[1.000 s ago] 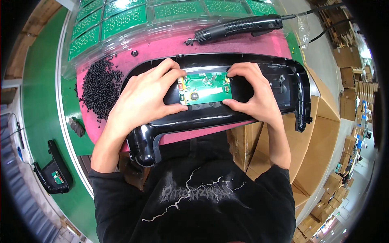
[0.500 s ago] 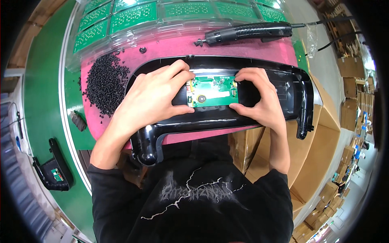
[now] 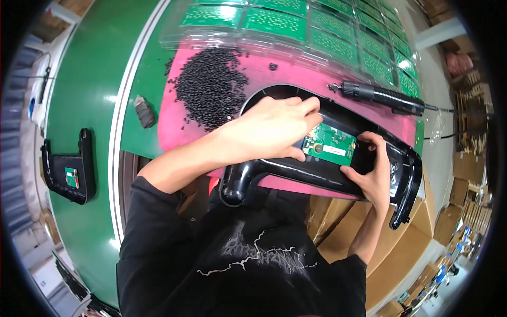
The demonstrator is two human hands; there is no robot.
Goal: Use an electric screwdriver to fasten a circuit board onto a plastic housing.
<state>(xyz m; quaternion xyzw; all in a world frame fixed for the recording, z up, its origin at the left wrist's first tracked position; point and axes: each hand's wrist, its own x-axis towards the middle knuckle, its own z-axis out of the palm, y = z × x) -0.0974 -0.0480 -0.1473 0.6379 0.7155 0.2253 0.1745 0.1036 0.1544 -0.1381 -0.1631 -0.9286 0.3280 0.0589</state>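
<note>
A green circuit board [image 3: 331, 143] lies in the recess of a long black plastic housing [image 3: 296, 170], which rests open side up on a pink mat. My left hand [image 3: 274, 127] reaches over the housing's left part, its thumb and fingers closed about the board's left end. At the board's right end, my right hand [image 3: 374, 171] pinches with the thumb at the lower corner and curled fingers at the upper one. The board's left edge is partly hidden by my left fingers.
A heap of small black screws [image 3: 208, 84] lies on the pink mat [image 3: 171, 116]. Beyond the housing rest a black electric screwdriver [image 3: 380, 98] and clear trays of green circuit boards [image 3: 274, 24]. Another black housing [image 3: 68, 164] is on the green table at left. A cardboard box [image 3: 406, 259] stands at right.
My view has turned, so the housing and both hands appear further right and tilted down to the right. Both hands stay at the circuit board's ends.
</note>
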